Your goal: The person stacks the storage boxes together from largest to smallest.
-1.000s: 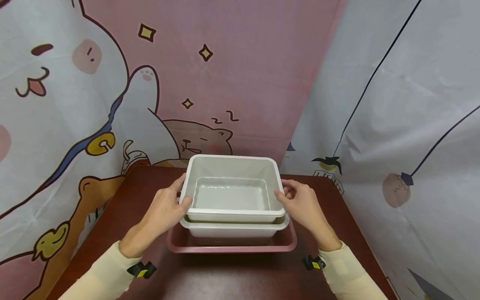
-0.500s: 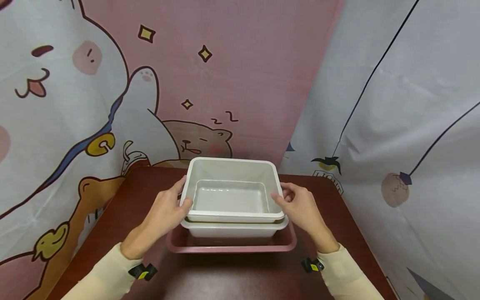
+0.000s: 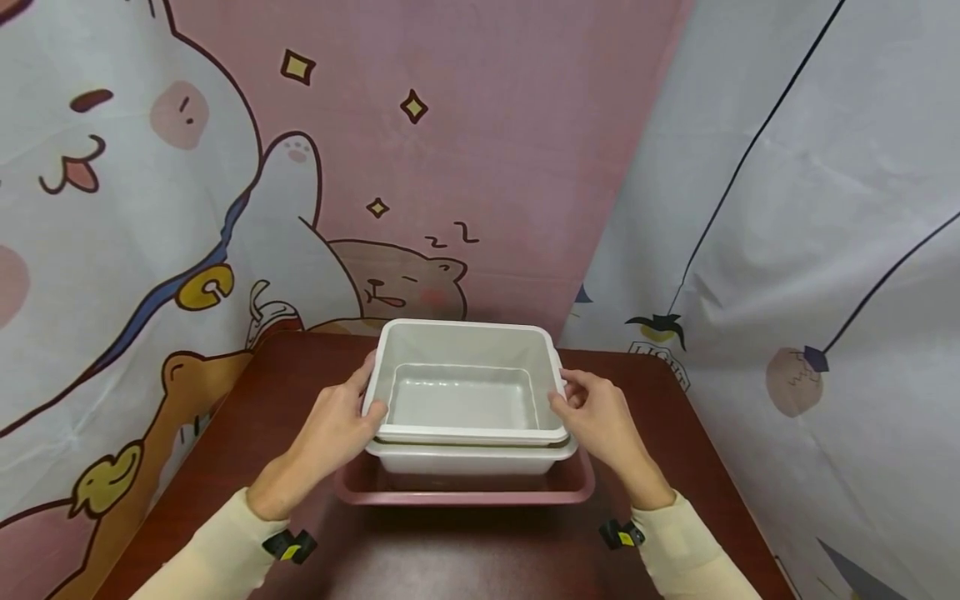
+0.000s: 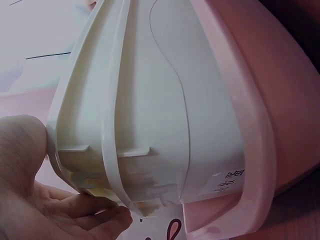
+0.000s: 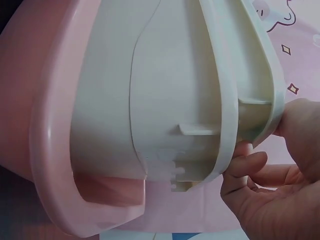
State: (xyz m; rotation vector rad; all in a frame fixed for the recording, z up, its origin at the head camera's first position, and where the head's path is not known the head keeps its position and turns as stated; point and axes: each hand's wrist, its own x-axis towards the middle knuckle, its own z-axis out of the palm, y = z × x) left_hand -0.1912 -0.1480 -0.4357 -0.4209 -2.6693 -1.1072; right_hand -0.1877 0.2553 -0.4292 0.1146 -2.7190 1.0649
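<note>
Two off-white plastic basins are nested inside a pink basin on the table. My left hand grips the left side of the upper white basin, thumb over its rim and fingers beneath. At the right side my right hand pinches the same rim between thumb and curled fingers. The lower white basin sits under it, with a narrow gap between the two rims. In both wrist views the rims of the upper white basin and pink basin stand apart, with the lower basin between.
A dark red-brown table bears the stack. Behind it hangs a pink and white cloth with cartoon animals, and a pale cloth hangs along the right side.
The upper white basin has sunk slightly into the lower one, and the gap between their rims has narrowed. Both my hands have kept their hold and moved down with it.
</note>
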